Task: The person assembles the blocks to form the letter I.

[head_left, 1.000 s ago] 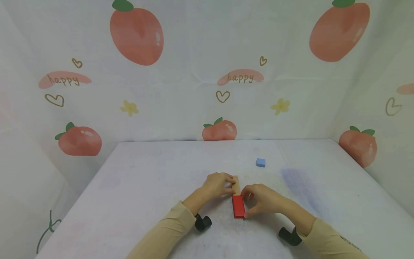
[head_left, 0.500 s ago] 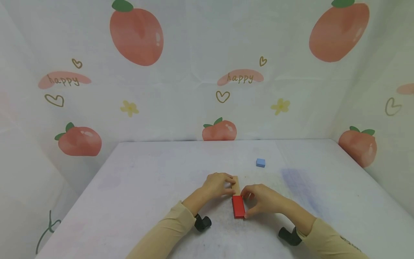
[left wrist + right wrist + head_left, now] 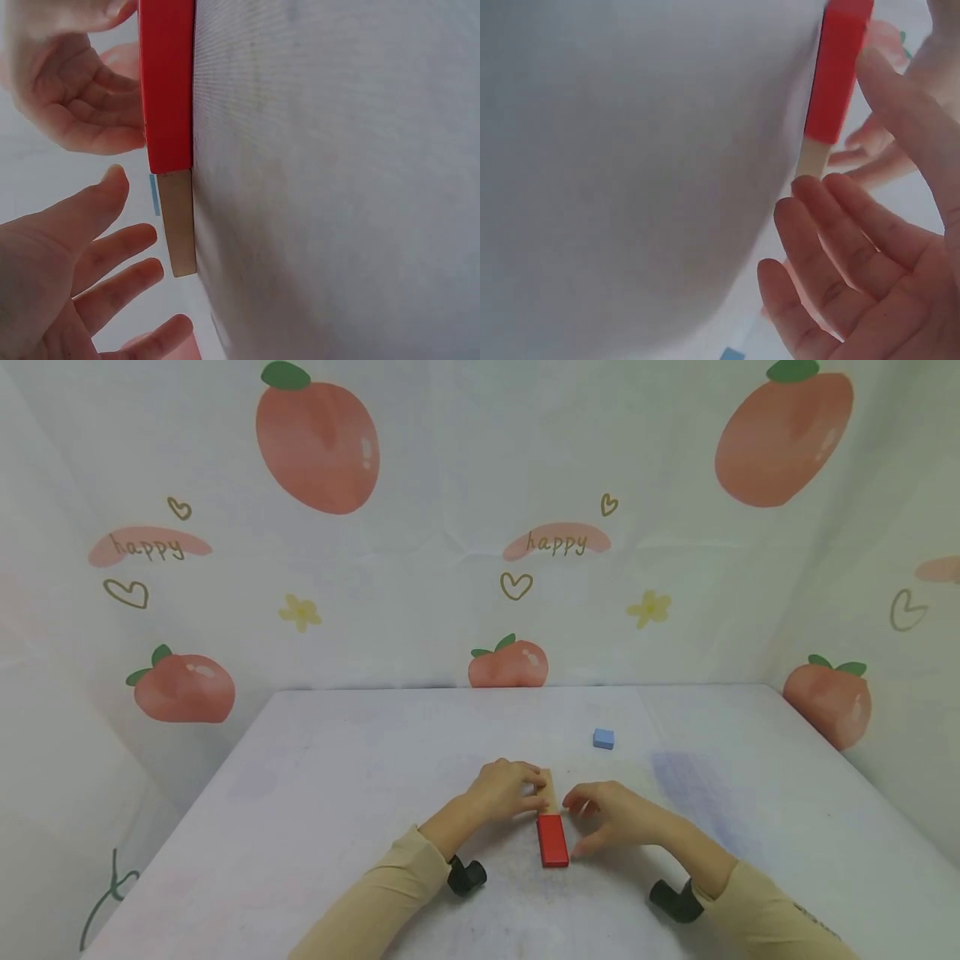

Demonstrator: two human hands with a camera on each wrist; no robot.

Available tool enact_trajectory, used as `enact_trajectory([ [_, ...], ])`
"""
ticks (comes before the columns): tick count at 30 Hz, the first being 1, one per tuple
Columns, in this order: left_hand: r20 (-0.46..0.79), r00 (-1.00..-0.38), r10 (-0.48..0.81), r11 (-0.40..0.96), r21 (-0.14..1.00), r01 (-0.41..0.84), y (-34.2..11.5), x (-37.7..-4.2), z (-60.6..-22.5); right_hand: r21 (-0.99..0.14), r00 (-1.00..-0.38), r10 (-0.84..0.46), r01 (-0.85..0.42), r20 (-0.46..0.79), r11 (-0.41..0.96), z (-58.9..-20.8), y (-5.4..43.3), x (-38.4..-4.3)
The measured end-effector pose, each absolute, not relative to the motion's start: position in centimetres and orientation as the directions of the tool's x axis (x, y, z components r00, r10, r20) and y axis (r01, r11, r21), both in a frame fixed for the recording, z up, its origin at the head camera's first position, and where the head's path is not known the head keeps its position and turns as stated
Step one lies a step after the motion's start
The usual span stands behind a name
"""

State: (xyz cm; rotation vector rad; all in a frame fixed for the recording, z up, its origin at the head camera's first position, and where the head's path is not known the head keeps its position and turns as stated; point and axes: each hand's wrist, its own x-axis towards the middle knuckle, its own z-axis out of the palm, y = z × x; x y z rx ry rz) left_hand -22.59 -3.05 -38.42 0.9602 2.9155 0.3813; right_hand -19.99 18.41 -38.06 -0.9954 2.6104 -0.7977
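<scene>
A red rectangular block (image 3: 553, 841) lies end to end with a plain wooden block (image 3: 547, 789) on the white table, forming one straight line running away from me. My left hand (image 3: 504, 788) is at the left side of the wooden block, its fingertips overlapping it in the head view. In the left wrist view, those fingers (image 3: 120, 296) are spread and hold nothing. To the right, my right hand (image 3: 618, 814) stands just off the red block, thumb and fingers apart. The right wrist view shows its fingers (image 3: 832, 262) loosely extended beside the two blocks.
A small blue block (image 3: 603, 739) lies farther back on the table (image 3: 375, 752), right of the line. Black wrist cameras hang below both wrists. A white curtain (image 3: 442, 460) with peach prints rises behind the table.
My right hand has drawn slightly right and away from the red block. My left hand and the blocks stay about where they were.
</scene>
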Motion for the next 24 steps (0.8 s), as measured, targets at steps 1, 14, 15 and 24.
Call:
enact_trajectory([
  [1,0.035,-0.801,0.598,0.774,0.237,0.588,-3.1,-22.6,-38.4,-0.569,-0.745,-0.666,-0.538,-0.022,0.621,-38.0,18.6,-20.2],
  [14,0.022,-0.756,0.655,0.749,0.116,0.652,-2.9,-21.0,-38.3,-0.542,-0.853,-0.516,-0.471,0.077,0.696,-37.2,21.8,-23.7],
  [15,0.025,-0.754,0.656,0.749,0.103,0.655,-2.9,-20.9,-38.4,-0.541,-0.862,-0.5,-0.462,0.085,0.703,-37.2,22.0,-23.9],
  [24,0.016,-0.776,0.63,0.768,0.134,0.626,-2.9,-20.3,-38.5,-0.562,-0.929,-0.358,-0.345,0.092,0.751,-37.4,23.9,-25.7],
])
